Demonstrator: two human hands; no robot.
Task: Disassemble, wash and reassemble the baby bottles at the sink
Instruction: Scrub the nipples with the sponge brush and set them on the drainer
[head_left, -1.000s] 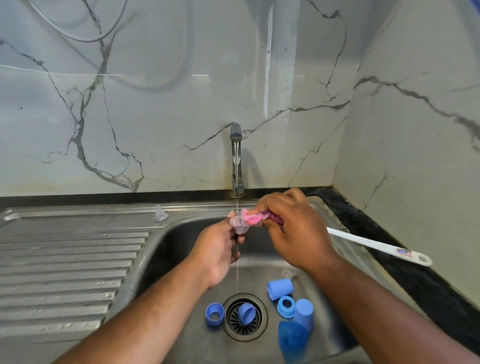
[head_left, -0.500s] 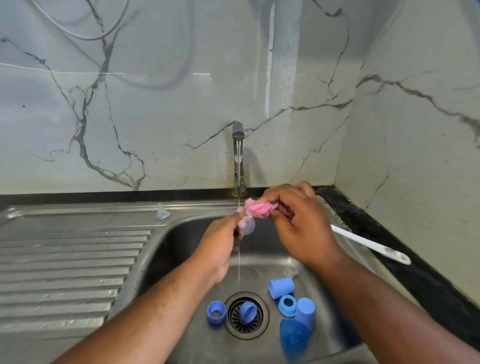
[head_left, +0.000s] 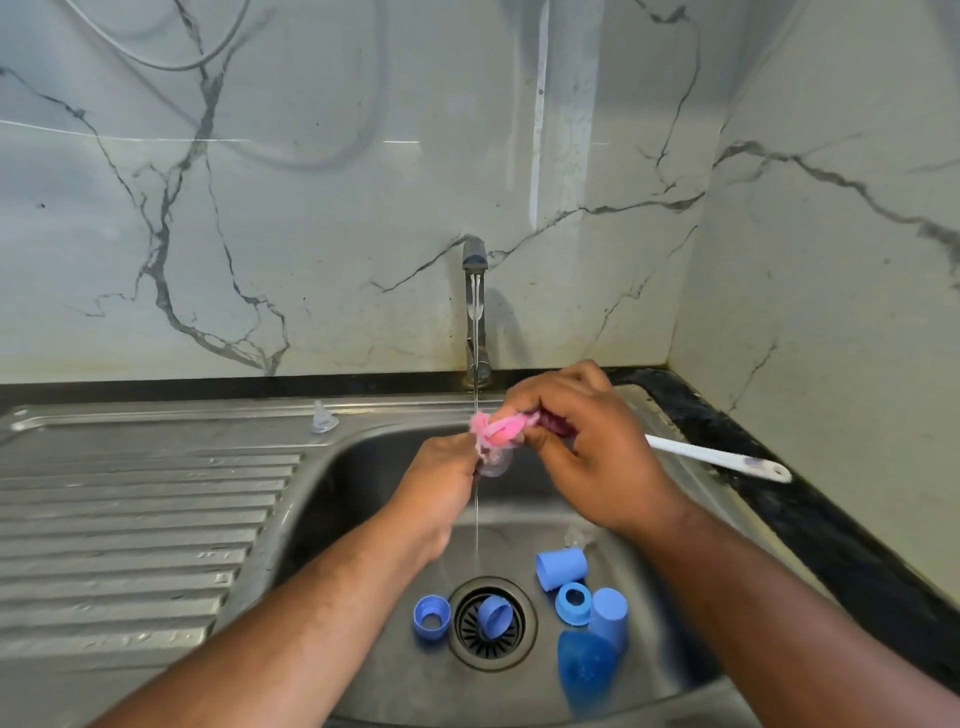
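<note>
Change since a second ago: both hands have drifted slightly right under the tap, and the pink brush head now sits on top of the teat, not beside it.
Left hand (head_left: 441, 483): fingers curled, pinching a small clear teat (head_left: 493, 466) beneath the running water.
Right hand (head_left: 587, 457): fingers and thumb curled round the brush (head_left: 498, 431) just behind its pink head, pressing that head against the teat.
Brush handle (head_left: 717, 460): white, sticking out to the right past the right hand, above the sink's right edge.
Tap (head_left: 475, 312): upright at the back wall, with a thin stream of water (head_left: 476, 514) falling past the hands toward the drain.
Sink (head_left: 322, 519): steel basin, with a ribbed draining board (head_left: 130, 519) to its left.
Drain (head_left: 462, 649): dark round strainer with one blue ring (head_left: 493, 616) resting on it.
Left of the drain: a second blue ring (head_left: 431, 616), just beside the strainer.
Right of the drain: a blue cap (head_left: 561, 569) on its side, a third ring (head_left: 573, 603), an upright blue cap (head_left: 609, 618) and a blue bottle (head_left: 584, 670), all close together.
Back ledge: a spare clear teat (head_left: 323, 418), well apart from the hands.
Walls: pale marble with grey veins.
</note>
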